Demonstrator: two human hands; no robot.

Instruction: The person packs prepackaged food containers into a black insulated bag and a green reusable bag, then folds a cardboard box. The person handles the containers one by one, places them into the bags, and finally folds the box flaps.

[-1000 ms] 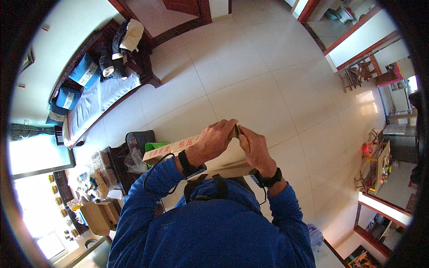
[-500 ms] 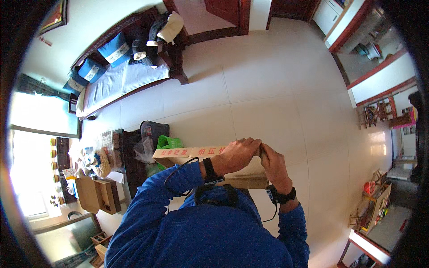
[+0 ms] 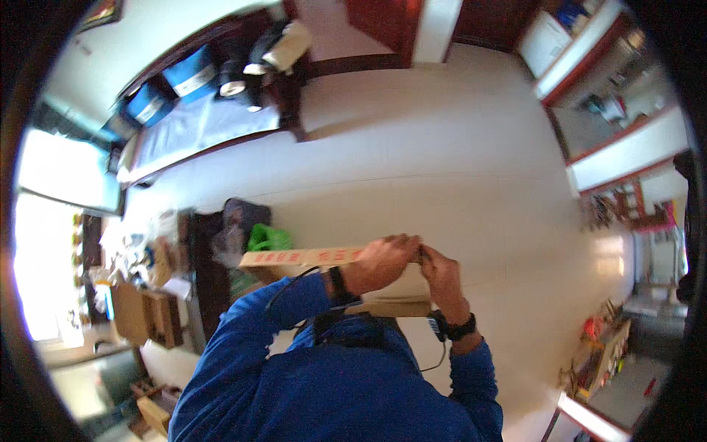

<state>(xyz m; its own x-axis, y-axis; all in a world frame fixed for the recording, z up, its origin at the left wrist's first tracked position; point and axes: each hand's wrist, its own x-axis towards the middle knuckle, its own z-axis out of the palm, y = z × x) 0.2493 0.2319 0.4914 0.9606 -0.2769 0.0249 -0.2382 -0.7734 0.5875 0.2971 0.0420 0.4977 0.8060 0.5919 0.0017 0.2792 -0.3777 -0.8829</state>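
A long cardboard box (image 3: 313, 257) with red print along its edge is in front of my body, its left end reaching toward a green bag. My left hand (image 3: 381, 263) is bent over the box's far edge with its fingers curled down onto the cardboard. At the box's right corner, my right hand (image 3: 443, 280) has its fingers closed on the edge, close beside the left fingertips. What exactly lies under the fingertips is hidden. Both wrists wear black bands with a small device and a cable.
A green plastic bag (image 3: 269, 238) and a dark bag (image 3: 245, 215) stand left of the box. Beyond them is a wooden bench (image 3: 197, 132) with blue cushions. An open cardboard box (image 3: 147, 313) sits on the cluttered left side. Pale floor tiles (image 3: 471, 147) stretch ahead; a low shelf (image 3: 604, 361) stands at right.
The whole view has shifted slightly and blurred. Box and both hands appear a little further left, with the hands still at the box's right end.
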